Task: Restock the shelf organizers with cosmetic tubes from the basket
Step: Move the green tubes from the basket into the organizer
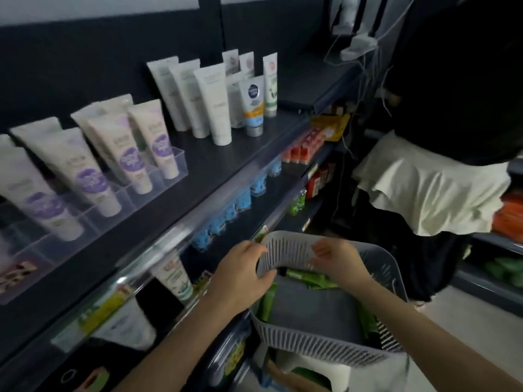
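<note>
Clear organizers (158, 188) sit on the shelf (215, 162), far up-left of the left fingers (254, 251). Purple-label tubes (85, 171) stand in them, cap down and leaning back. White tubes (210, 100) stand loose on the shelf, above the left fingers and well apart.

Left hand (240, 275): fingers curled together over the basket (325, 345) far wall from outside, thumb under at the corner, gripping the wall. The basket is grey and slotted, and both forearms reach to its far end. Green tubes (310, 277) lie inside it, just below and between both sets of fingers, with more along the left inner wall near the left wrist.

Right hand (339, 261): inside the far end, fingers (322, 248) bent close together against the slotted wall, blurred. Cannot tell if they pinch a tube or the rim.

Pale cloth (430, 188) hangs up-right of the right fingers, well apart.
</note>
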`<state>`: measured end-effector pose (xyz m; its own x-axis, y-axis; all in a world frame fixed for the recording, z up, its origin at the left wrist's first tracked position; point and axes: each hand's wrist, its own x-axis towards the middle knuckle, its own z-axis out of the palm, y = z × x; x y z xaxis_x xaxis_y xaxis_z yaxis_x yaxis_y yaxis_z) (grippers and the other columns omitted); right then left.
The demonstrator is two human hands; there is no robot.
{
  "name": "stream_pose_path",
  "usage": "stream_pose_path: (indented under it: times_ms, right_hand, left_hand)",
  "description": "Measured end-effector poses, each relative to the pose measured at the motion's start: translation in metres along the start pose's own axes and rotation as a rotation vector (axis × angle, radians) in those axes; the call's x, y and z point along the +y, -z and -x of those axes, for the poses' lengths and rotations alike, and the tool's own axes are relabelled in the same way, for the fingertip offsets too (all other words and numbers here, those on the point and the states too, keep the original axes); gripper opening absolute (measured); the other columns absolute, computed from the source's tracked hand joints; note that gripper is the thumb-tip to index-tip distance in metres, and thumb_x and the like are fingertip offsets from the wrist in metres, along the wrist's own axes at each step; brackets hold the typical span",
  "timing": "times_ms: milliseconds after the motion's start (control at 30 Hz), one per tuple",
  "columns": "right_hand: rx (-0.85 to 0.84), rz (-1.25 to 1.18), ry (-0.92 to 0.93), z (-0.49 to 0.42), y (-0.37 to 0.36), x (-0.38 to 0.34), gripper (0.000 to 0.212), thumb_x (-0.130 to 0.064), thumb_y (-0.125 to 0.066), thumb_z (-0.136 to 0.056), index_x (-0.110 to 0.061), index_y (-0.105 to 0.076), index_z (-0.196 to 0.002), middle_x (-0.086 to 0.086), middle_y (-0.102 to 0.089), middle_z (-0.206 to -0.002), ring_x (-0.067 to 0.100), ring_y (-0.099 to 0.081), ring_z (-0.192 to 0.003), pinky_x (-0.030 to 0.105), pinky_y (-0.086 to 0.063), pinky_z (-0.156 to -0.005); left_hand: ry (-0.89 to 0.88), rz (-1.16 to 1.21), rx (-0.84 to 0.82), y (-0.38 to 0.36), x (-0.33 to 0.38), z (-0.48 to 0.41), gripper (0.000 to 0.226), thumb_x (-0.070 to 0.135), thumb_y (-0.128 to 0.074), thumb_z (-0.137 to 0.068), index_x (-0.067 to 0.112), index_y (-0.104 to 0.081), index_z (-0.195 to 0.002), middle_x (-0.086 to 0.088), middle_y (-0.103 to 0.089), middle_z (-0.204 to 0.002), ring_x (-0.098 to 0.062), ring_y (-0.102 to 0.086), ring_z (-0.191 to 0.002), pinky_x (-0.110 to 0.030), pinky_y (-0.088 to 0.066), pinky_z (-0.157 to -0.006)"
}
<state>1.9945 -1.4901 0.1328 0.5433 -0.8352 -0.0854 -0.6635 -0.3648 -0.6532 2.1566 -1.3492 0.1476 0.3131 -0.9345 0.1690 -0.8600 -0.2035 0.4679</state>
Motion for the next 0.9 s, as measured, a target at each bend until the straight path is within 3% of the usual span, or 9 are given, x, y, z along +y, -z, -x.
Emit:
stream_pose_path:
  times_ms: [100,267,333,433,567,700,833,900]
  right_hand:
    - [-0.051,0.046,-0.125,-0.019,-0.002,0.063,0.026,-0.016,-0.068,-0.078,-0.011,-0.052,-0.058,0.007,-0.057,-0.061,0.026,-0.058,-0.064,0.031,-0.036,-0.059]
    - [-0.126,0.090,-0.301,-0.039,-0.009,0.152,0.015,-0.012,-0.068,-0.078,-0.013,-0.060,-0.065,0.006,-0.061,-0.071,0.026,-0.060,-0.079,0.028,-0.033,-0.060]
    - [-0.160,0.116,-0.346,-0.048,-0.015,0.174,0.013,-0.011,-0.064,-0.078,-0.018,-0.063,-0.068,0.000,-0.059,-0.074,0.024,-0.060,-0.082,0.027,-0.034,-0.058]
    - [-0.226,0.155,-0.407,-0.064,-0.030,0.203,0.009,-0.010,-0.060,-0.079,-0.009,-0.069,-0.078,0.005,-0.064,-0.079,0.026,-0.062,-0.086,0.026,-0.037,-0.063]
    - [-0.265,0.246,-0.509,-0.078,-0.060,0.230,0.023,-0.014,-0.051,-0.089,-0.004,-0.068,-0.102,0.015,-0.069,-0.105,0.031,-0.063,-0.104,0.032,-0.049,-0.083]
    - [-0.407,0.378,-0.571,-0.076,-0.093,0.244,0.029,-0.013,-0.043,-0.095,-0.003,-0.061,-0.115,0.014,-0.063,-0.120,0.029,-0.058,-0.115,0.033,-0.046,-0.094]
    - [-0.407,0.507,-0.641,-0.072,-0.112,0.260,0.034,-0.012,-0.039,-0.095,-0.005,-0.055,-0.125,0.013,-0.054,-0.131,0.028,-0.050,-0.123,0.035,-0.040,-0.100]
    - [-0.419,0.541,-0.635,-0.074,-0.119,0.264,0.039,-0.006,-0.035,-0.094,-0.002,-0.050,-0.130,0.015,-0.049,-0.135,0.029,-0.046,-0.123,0.036,-0.039,-0.099]
  left_hand:
    - [0.048,-0.003,-0.136,-0.047,-0.001,-0.035,0.034,0.039,-0.061,-0.086,0.014,-0.060,-0.109,0.002,-0.056,-0.110,-0.014,-0.055,-0.101,-0.029,-0.047,-0.084]
    - [0.187,-0.012,-0.343,-0.123,-0.013,-0.078,0.026,0.031,-0.059,-0.089,0.014,-0.061,-0.108,0.000,-0.057,-0.106,-0.016,-0.057,-0.097,-0.027,-0.047,-0.080]
    - [0.259,-0.054,-0.403,-0.149,-0.023,-0.087,0.014,0.027,-0.058,-0.090,0.013,-0.061,-0.090,0.000,-0.057,-0.089,-0.017,-0.058,-0.083,-0.028,-0.046,-0.067]
    - [0.395,-0.046,-0.470,-0.190,-0.042,-0.091,0.030,0.020,-0.058,-0.089,0.014,-0.045,-0.062,-0.001,-0.044,-0.060,-0.020,-0.052,-0.062,-0.027,-0.032,-0.053]
    - [0.600,-0.010,-0.567,-0.227,-0.058,-0.092,0.024,0.016,-0.054,-0.090,0.010,-0.049,-0.068,-0.005,-0.049,-0.065,-0.020,-0.053,-0.065,-0.028,-0.036,-0.050]
    - [0.716,0.037,-0.629,-0.258,-0.080,-0.094,0.027,0.012,-0.053,-0.090,0.011,-0.043,-0.064,-0.002,-0.045,-0.065,-0.024,-0.053,-0.074,-0.027,-0.033,-0.053]
    - [0.763,0.040,-0.659,-0.284,-0.093,-0.089,0.009,0.009,-0.050,-0.087,0.006,-0.049,-0.079,-0.003,-0.048,-0.067,-0.025,-0.054,-0.072,-0.026,-0.031,-0.046]
    - [0.769,0.019,-0.659,-0.296,-0.097,-0.085,0.005,0.009,-0.051,-0.087,0.005,-0.054,-0.088,-0.007,-0.058,-0.076,-0.027,-0.058,-0.074,-0.026,-0.038,-0.050]
